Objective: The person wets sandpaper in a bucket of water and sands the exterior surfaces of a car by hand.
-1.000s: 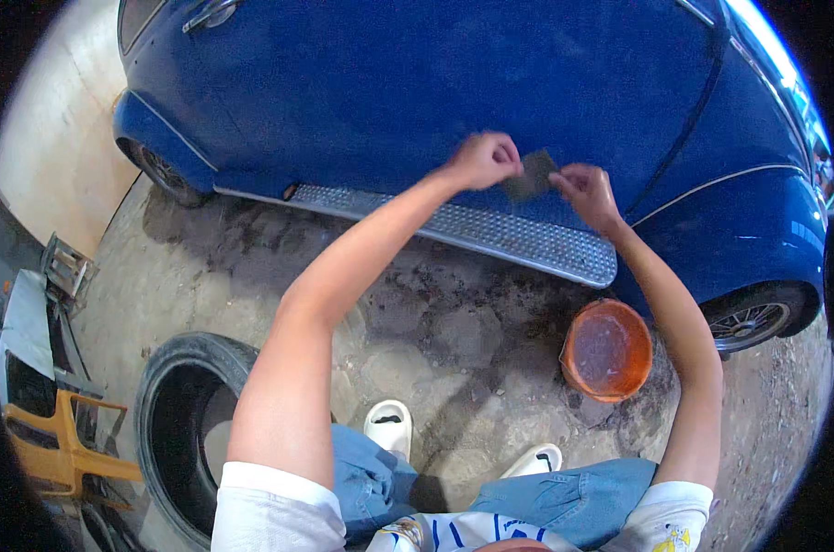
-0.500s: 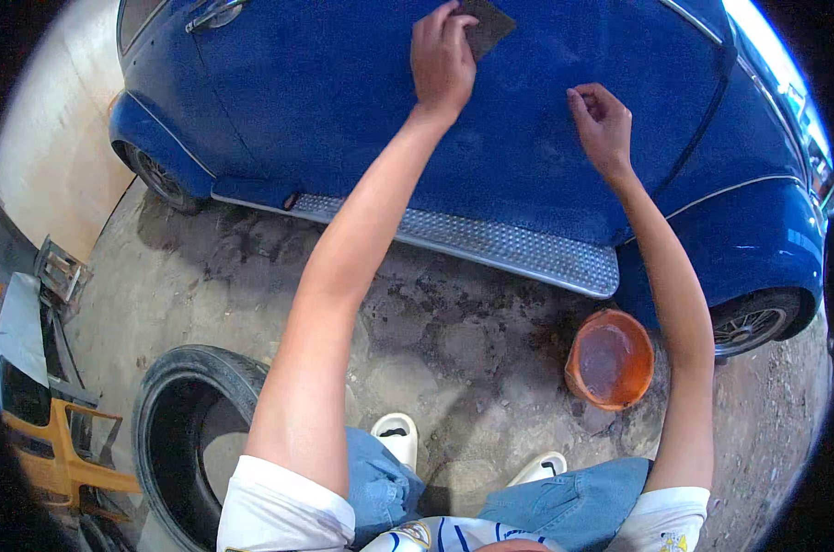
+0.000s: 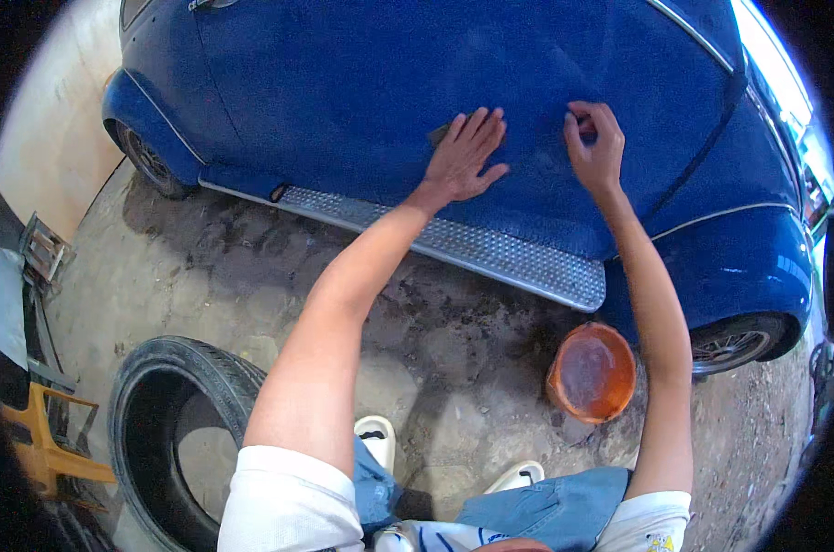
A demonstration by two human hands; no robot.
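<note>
My left hand [image 3: 463, 158] lies against the blue car door [image 3: 343, 110], its fingers stretched out. Under it is a dark, thin sheet that looks like sandpaper [image 3: 438, 135], pressed to the paint; only a corner shows left of the fingers, the rest being covered. To the right, my right hand [image 3: 597, 147] is held loosely curled close to the door, thumb bent toward the fingers, with nothing visible in it. Whether it touches the paint I cannot tell. Faint pale streaks show on the door above both hands.
Below the door runs a ribbed metal running board [image 3: 518, 253]. An orange bucket [image 3: 593, 373] with cloudy liquid stands on the ground beside my right forearm. A loose tyre [image 3: 136, 386] is at lower left, near a yellow plastic chair [image 3: 49, 442]. The rear wheel [image 3: 730, 348] sits at right.
My left hand has come down the door with the dark sheet, from gripping its edge to lying flat over it. My right hand stays curled in nearly the same place. The view has shifted slightly.
</note>
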